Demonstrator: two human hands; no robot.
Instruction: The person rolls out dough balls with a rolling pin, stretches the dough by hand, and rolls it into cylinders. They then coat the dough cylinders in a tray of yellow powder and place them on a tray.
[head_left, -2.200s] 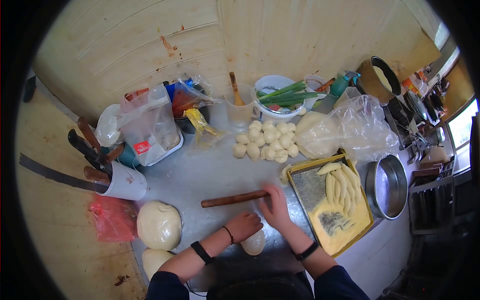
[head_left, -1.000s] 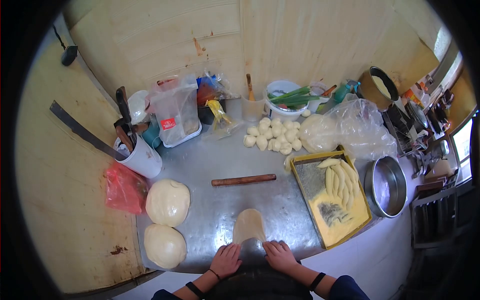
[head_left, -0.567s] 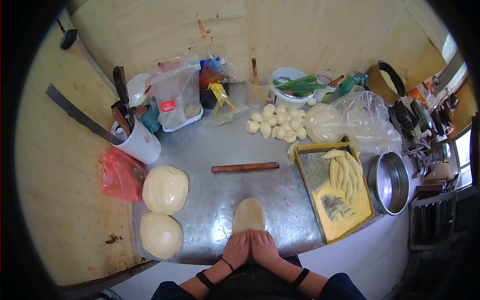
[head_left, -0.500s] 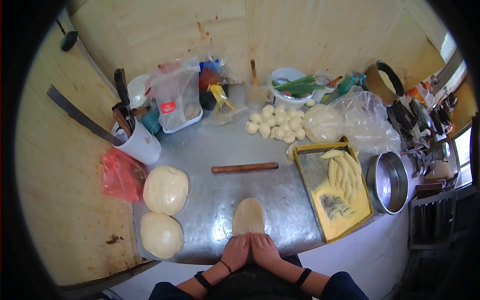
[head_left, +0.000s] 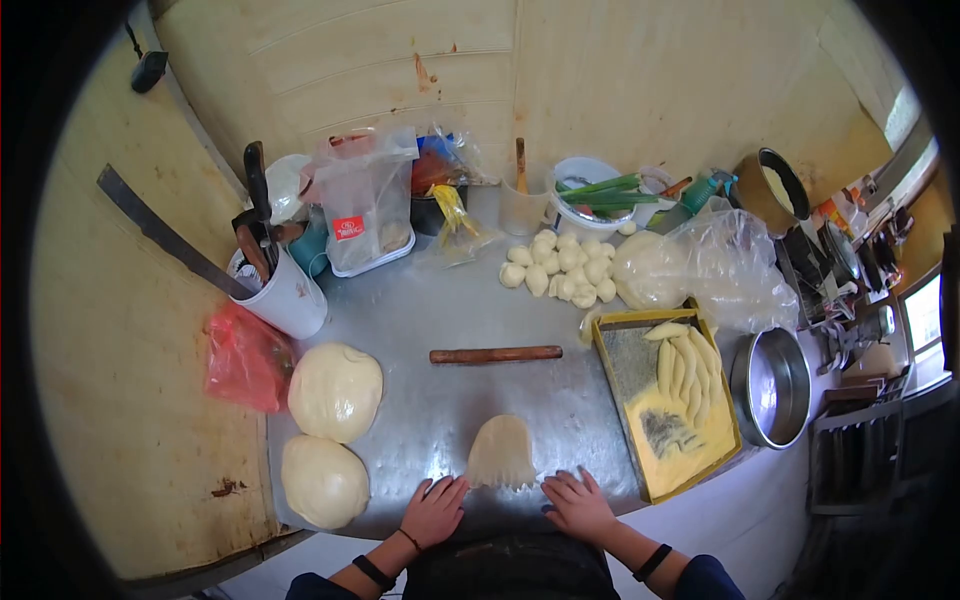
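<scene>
A flattened oval of dough lies on the metal table in front of me, its near edge thin and ragged. My left hand rests at the table's near edge, left of the dough, fingers stretched out and holding nothing. On the other side, my right hand is also open and empty, its fingers spread just right of the dough's ragged edge. Beyond the dough, a wooden rolling pin lies crosswise.
Two big dough rounds sit at left, near a white container of knives. Several small dough balls lie at the back. Right are a yellow-rimmed tray with dough strips and a round metal pan.
My hands have come apart from together on the dough's near edge to either side of it. That edge now looks ragged. The view has tilted slightly.
</scene>
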